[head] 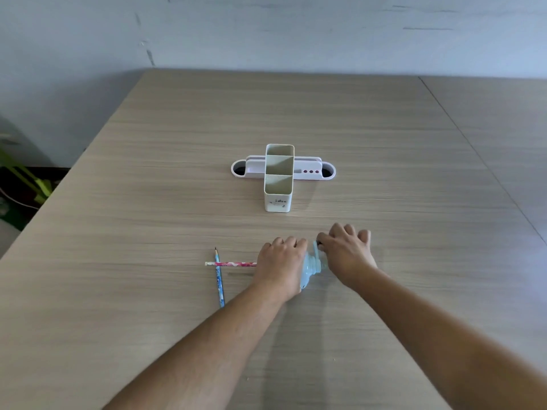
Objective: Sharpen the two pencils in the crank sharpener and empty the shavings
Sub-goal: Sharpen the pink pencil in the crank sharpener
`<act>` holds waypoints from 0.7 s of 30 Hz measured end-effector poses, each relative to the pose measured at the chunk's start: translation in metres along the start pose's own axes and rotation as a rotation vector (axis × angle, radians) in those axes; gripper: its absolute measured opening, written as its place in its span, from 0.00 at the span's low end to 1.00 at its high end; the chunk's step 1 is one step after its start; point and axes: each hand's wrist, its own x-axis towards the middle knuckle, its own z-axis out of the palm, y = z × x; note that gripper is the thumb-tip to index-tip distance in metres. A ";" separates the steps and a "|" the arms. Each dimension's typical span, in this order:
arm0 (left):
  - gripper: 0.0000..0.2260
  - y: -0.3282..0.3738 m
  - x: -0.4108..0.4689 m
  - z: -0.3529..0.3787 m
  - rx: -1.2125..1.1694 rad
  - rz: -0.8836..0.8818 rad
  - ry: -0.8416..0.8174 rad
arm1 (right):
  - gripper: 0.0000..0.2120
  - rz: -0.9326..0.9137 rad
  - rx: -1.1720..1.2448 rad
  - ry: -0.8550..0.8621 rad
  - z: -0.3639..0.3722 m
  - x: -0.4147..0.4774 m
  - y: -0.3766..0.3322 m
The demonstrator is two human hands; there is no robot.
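- The blue pencil (219,281) lies flat on the bench (148,187), well left of the crank sharpener (310,267), its dark tip pointing away from the person; it looks already pointed, though that is a judgement.
- The pink pencil (233,264) runs crosswise over the blue one and leads rightward into the sharpener side; its far end is hidden under the left hand (281,261).
- The left hand's grip is curled down over the sharpener body, pressing it to the bench.
- The pale blue sharpener sits between both hands, mostly covered.
- The right hand (346,255), just right of the sharpener, has its grip pinched on the dark crank knob.
- To do this well: keep the body pinned, feed the pencil straight, turn evenly.
- The white organiser (279,176) stands behind the sharpener, well apart.
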 end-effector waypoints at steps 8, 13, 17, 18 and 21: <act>0.27 0.002 -0.002 -0.001 0.018 -0.024 -0.015 | 0.07 -0.107 0.044 -0.043 0.011 -0.077 0.001; 0.27 0.000 -0.002 -0.002 0.020 0.030 -0.006 | 0.07 -0.066 0.038 0.112 -0.020 -0.021 0.006; 0.27 0.004 -0.002 -0.001 0.016 -0.020 -0.012 | 0.11 0.041 0.020 -0.115 0.010 -0.006 0.000; 0.28 0.004 -0.002 -0.001 0.015 -0.029 -0.015 | 0.12 0.043 0.002 -0.164 0.018 -0.017 -0.002; 0.28 0.003 -0.002 -0.001 0.017 -0.049 -0.015 | 0.07 -0.055 0.023 -0.148 0.026 -0.063 -0.003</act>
